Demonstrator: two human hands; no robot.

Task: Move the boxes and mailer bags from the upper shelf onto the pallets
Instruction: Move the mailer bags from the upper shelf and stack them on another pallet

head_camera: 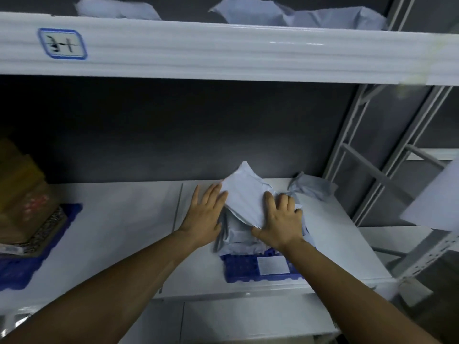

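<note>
Mailer bag (pixel 244 194) sits atop the pile of bags (pixel 236 235) on the blue pallet (pixel 238 269). The left hand (pixel 203 214) lays straight, closed-up fingers against its left edge, and the right hand (pixel 280 222) curls its fingers over the right side. Squaring it up and pressing it flat before letting go should keep the slick pile from sliding.

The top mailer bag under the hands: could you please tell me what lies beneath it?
More mailer bags, stacked on a blue pallet. Only the pallet's front edge shows; the bags cover the rest.
</note>
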